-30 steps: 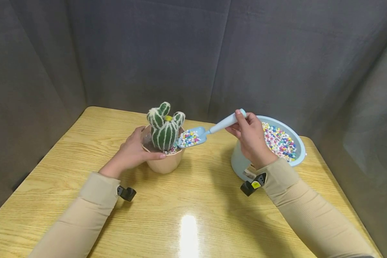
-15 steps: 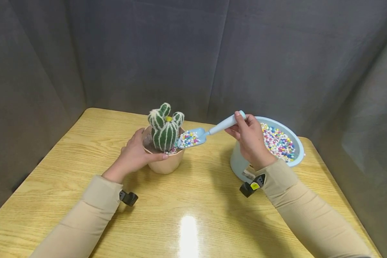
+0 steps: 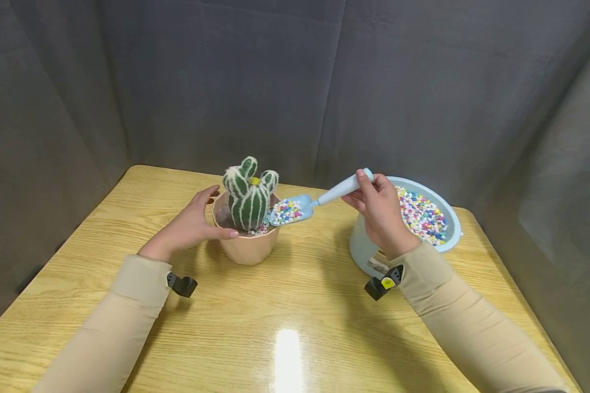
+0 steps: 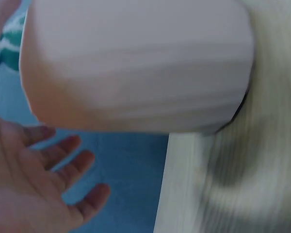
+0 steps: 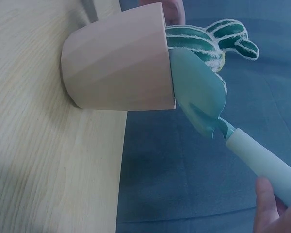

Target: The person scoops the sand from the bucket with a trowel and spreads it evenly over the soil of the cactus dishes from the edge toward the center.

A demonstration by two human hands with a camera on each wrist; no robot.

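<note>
A peach flowerpot (image 3: 248,251) holds a green toy cactus (image 3: 249,209) with white stripes. Some pebbles lie on the pot's right side around the cactus base. My left hand (image 3: 184,229) is at the pot's left side, fingers spread; the left wrist view shows those fingers (image 4: 70,167) apart from the pot wall (image 4: 136,63). Whether the thumb touches the rim, I cannot tell. My right hand (image 3: 385,215) grips the handle of a light blue scoop (image 3: 341,189). Colourful pebbles (image 3: 286,212) fill its blade, whose tip is over the pot's right rim; the right wrist view shows the blade (image 5: 199,90) from below.
A light blue bucket (image 3: 364,245) full of colourful pebbles (image 3: 423,215) stands behind my right hand. Everything rests on a wooden table (image 3: 255,316). Grey curtains (image 3: 226,82) hang behind and at both sides.
My left hand has loosened its hold on the flowerpot, spreading its fingers and shifting left. My right hand and the loaded scoop have stayed nearly still.
</note>
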